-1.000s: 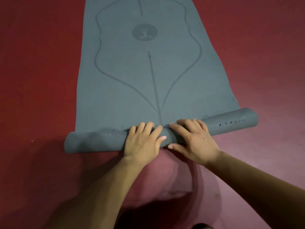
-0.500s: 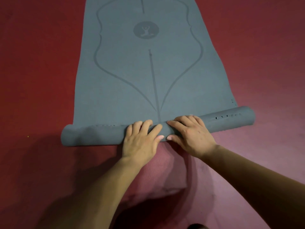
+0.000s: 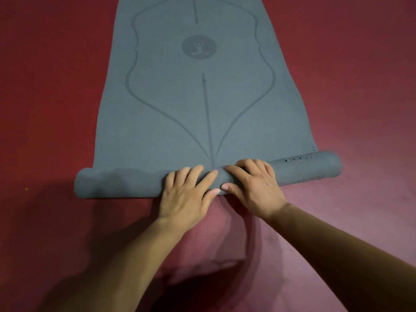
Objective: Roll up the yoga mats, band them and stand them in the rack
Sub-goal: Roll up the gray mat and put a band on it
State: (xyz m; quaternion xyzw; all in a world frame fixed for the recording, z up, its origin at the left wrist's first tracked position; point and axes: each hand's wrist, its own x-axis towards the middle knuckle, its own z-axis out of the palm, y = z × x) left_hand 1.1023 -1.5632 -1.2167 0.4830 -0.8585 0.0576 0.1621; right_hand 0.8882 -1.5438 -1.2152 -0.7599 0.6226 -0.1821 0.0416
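The left hand (image 3: 186, 194) lay palm down on the rolled end (image 3: 310, 170) of the grey yoga mat (image 3: 202, 113), just left of the printed centre line (image 3: 208, 122), wrist toward the camera. Its four fingers were held close together and bent over the top of the roll, angled to the right; the thumb pressed the near face of the roll. The right hand (image 3: 252, 185) gripped the roll just beside it, fingers close together and curled over the crest, thumb on the near face. The two thumb tips sat very near each other; whether they touched could not be determined. Both bare forearms entered from the lower edge of the frame and converged on the middle of the roll. The roll lay across the red floor (image 3: 45, 86), its right end slightly farther from the camera than its left. The unrolled portion extended flat away from the person and carried curved outlines and a round emblem (image 3: 199, 46) with a seated figure. A row of small marks (image 3: 299, 158) ran along the right part of the roll; their form was too small to identify. The far end of the mat was cut off by the top edge of the frame. Several right fingertips bent out of sight over the far side of the roll. Shadow covered the left part of the roll and blurred its edge. Both elbows fell outside the frame.
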